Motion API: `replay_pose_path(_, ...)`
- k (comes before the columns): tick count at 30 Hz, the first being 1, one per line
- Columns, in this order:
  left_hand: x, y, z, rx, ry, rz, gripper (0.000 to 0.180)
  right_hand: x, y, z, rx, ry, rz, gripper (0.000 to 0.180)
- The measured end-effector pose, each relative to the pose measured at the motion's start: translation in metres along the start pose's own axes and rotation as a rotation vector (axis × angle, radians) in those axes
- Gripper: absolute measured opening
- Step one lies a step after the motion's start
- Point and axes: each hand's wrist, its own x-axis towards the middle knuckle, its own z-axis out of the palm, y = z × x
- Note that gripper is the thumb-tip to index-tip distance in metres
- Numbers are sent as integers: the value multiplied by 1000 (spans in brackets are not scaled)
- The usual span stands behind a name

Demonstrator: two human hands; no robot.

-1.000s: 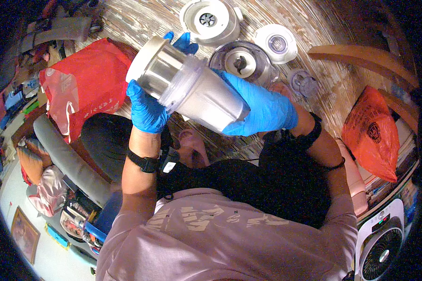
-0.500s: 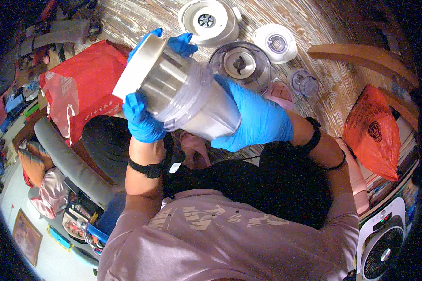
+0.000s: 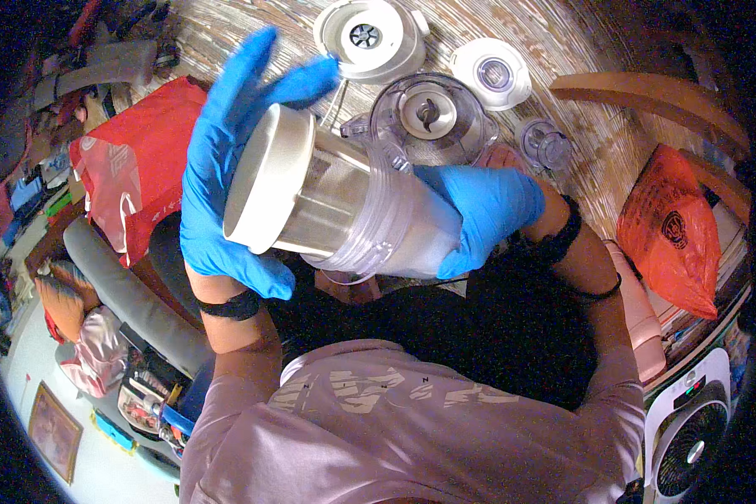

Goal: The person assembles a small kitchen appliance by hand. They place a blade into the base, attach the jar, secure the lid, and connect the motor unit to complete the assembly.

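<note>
My right hand (image 3: pixel 491 210), in a blue glove, is closed round the lower end of a clear plastic cup (image 3: pixel 399 218) and holds it tilted in the air. A fine-mesh filter cylinder (image 3: pixel 332 197) with a broad white cap (image 3: pixel 265 181) sticks out of the cup's mouth, pointing left. Also gloved in blue, my left hand (image 3: pixel 218 181) is beside the white cap, fingers and thumb spread wide around it. Whether its palm touches the cap is hidden. Just beyond the cup, a clear blender jar (image 3: pixel 470 126) with a blade in its base stands on the wooden surface.
A white blender base (image 3: pixel 332 42) stands at the far side, with a white ring-shaped lid (image 3: pixel 517 80) and a small clear cap (image 3: pixel 546 143) to its right. A red bag (image 3: pixel 143 151) lies left, an orange-red bag (image 3: pixel 668 227) right. A fan (image 3: pixel 693 445) occupies the lower right.
My left hand has loosened from the white cap and spread its fingers. The cup and filter have shifted slightly right and down, with my right hand still holding the cup.
</note>
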Motion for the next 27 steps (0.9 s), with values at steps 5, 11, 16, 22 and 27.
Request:
replay_pose_path(5, -7, 1, 5, 115, -13, 0, 117, -1, -7, -3, 27, 3, 107, 91)
replay_pose_path(11, -14, -5, 1, 274, -11, 238, 101, -1, -16, 8, -141, 172, 238, 96)
replay_pose_path(16, -10, -1, -18, 521, -149, 320, 98, 1, -21, 7, -253, 204, 202, 101)
replay_pose_path(22, 6, -3, 10, 214, 295, 20, 155, -4, -20, 1, -483, 395, 55, 94)
replay_pose_path(27, 19, -8, 45, 131, 734, -373, 155, 2, -8, 7, -689, 657, 48, 95)
